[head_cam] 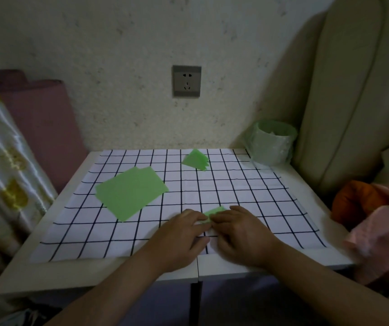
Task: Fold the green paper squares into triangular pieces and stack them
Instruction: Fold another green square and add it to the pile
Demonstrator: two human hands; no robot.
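Left hand (181, 234) and right hand (244, 232) pressed the folded paper (215, 211) onto the desk (71, 274), grip flat, not pinching. Best move was probably to align edges, then crease firmly.

The square tablecloth (235, 184) is white with a thin black grid, the table (71, 271) plain white, the stack of flat paper squares (131, 192), the folded triangular paper pieces (194, 160) and the small folded paper piece (216, 211) light green, the wall socket plate (186, 81) grey, the plastic-lined bin (272, 142) pale green.
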